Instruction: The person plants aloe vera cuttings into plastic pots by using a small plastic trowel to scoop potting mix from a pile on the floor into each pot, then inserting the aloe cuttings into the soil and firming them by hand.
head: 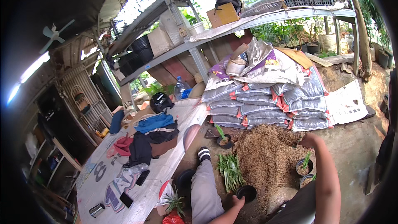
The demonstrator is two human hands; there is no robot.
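My left hand (238,203) grips the rim of a black plastic pot (246,193) low in the view; the inside of the pot looks dark. My right hand (307,140) reaches to the upper right part of a heap of brown potting mix (264,161); a clump of mix shows beside its fingers, and whether it holds a tool is unclear. A bundle of green cuttings (230,171) lies left of the heap. One potted seedling (224,141) stands at the heap's upper left, another potted seedling (304,166) at its right, with a further pot (307,180) just below.
Behind the heap rise stacked filled bags (261,105) beneath a metal shelf (279,15). On the left, a sheet-covered platform (174,174) holds clothes (152,140), phones (126,199), a metal cup (97,210) and a black helmet (161,102). A spiky plant (174,203) stands beside my left leg.
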